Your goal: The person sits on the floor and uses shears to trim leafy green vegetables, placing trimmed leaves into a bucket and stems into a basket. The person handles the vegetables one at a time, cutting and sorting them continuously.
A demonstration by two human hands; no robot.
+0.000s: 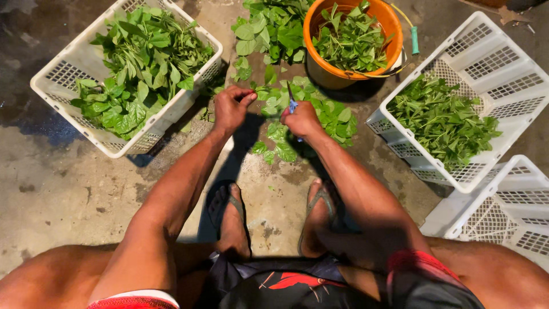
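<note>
Nearest the camera we see our own knees and two feet in flip-flop sandals [231, 213] on the stained concrete floor [63, 183]. Both forearms reach forward. Our left hand [231, 107] has its fingers [247, 98] pinched together on a thin green stem, too small to make out clearly. Our right hand [302, 119] is closed around a small blue-handled cutting tool [292, 103], its blade pointing up and away from us. The two hands lie near each other but apart, and the stem end sits just left of the blade, so the left hand is the nearer one to it. Directly beyond the hands lies a loose pile of green leaves [320, 111] on the floor. Farther out stand a white slatted plastic crate of leafy stalks [57, 74] at left, a round orange plastic bucket of leaves [320, 66] ahead, and two more white plastic crates [486, 51] at right.
</note>
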